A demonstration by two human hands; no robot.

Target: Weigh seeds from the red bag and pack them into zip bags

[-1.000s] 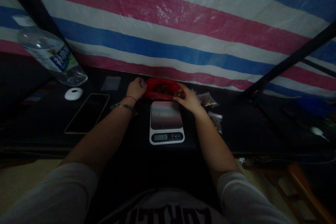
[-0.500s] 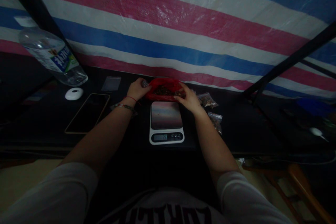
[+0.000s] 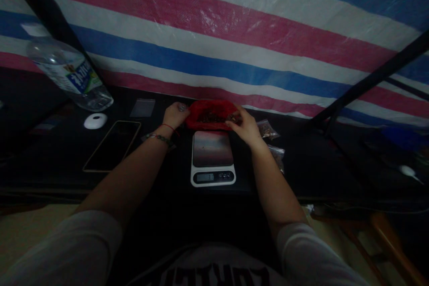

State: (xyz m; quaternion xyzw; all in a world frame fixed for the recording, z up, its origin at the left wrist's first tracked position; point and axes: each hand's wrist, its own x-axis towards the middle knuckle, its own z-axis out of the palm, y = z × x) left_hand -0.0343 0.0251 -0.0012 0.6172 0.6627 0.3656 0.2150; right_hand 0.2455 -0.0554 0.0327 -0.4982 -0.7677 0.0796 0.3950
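A red plastic bag (image 3: pixel 193 116), its mouth spread open, lies behind the kitchen scale (image 3: pixel 212 148) with small dark brown dried pieces (image 3: pixel 210 117) inside. At the bag's left edge, my left hand (image 3: pixel 176 115) is closed on something clear and shiny that looks like crumpled plastic. My right hand (image 3: pixel 248 126) is at the bag's right edge, its thumb and fingers curled around some of the brown pieces. The scale's plate carries only a tiny speck. Its display (image 3: pixel 205 177) is lit, but I cannot read it.
Small zip bags of brown pieces (image 3: pixel 268 129) lie right of my right hand. To the left are a flat clear zip bag (image 3: pixel 143 107), a phone (image 3: pixel 112 146), a white rounded case (image 3: pixel 95 120) and a water bottle (image 3: pixel 69 69). A striped tarp (image 3: pixel 214 58) hangs behind the table.
My right hand has shifted slightly right with brown pieces between its fingers. My left hand has turned a little and drawn slightly away from the red bag.
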